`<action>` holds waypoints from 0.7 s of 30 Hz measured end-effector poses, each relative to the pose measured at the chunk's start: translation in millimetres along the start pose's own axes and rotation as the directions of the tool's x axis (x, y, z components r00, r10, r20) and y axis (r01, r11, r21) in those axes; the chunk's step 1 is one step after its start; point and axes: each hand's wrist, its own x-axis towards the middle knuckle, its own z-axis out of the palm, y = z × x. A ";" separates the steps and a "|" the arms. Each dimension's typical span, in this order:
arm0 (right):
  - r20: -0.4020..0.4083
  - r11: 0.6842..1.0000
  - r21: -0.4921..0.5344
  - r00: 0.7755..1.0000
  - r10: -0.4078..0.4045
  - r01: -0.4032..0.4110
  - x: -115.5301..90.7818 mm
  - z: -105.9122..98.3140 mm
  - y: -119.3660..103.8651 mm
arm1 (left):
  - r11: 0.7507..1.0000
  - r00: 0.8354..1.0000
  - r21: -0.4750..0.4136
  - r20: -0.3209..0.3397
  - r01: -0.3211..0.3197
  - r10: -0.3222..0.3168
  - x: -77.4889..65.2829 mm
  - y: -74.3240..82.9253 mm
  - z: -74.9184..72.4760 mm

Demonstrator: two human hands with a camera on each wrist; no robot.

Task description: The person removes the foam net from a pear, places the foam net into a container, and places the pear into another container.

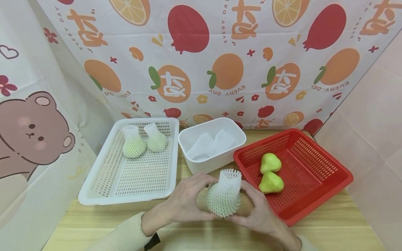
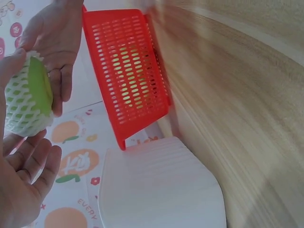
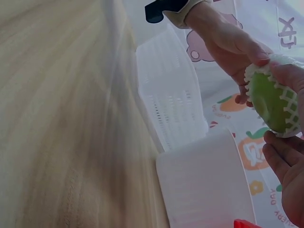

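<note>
Above the table's front, a green pear in a white foam net sleeve (image 1: 223, 198) is held between both hands, the sleeve's narrow end pointing up. My left hand (image 1: 188, 198) grips it from the left, thumb and fingers on the net. From the right, my right hand (image 1: 259, 209) grips it likewise. Both wrist views show a bare green patch of the pear (image 2: 40, 85) at the sleeve's open underside. In the right wrist view the thumbs press the net near the pear's (image 3: 268, 102) edge.
A white basket (image 1: 138, 198) at left holds two sleeved pears (image 1: 134, 144). Behind the hands, a white bin (image 1: 207, 165) contains foam net sleeves (image 1: 202, 144). At right, a red basket (image 1: 301, 195) holds two bare pears (image 1: 270, 164). A printed cloth (image 1: 194, 42) hangs behind.
</note>
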 end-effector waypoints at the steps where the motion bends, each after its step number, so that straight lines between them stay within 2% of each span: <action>1: -0.004 1.000 0.012 1.000 -0.003 0.003 0.1 1.0 0.2 | 1.000 1.000 0.004 -0.003 -0.002 0.002 0.1 -0.2 -0.2; 7: -0.048 0.990 0.123 0.997 -0.067 0.072 1.8 8.7 2.6 | 1.000 1.000 0.025 -0.001 0.002 -0.002 0.6 0.0 -1.1; 13: -0.083 0.969 0.227 0.993 -0.080 0.097 1.5 14.2 4.4 | 1.000 1.000 -0.020 0.020 0.015 -0.015 0.9 0.6 0.0; 21: -0.115 0.957 0.267 0.990 -0.080 0.109 0.8 14.8 5.1 | 0.994 0.992 -0.059 0.094 0.094 -0.088 0.9 4.7 -3.1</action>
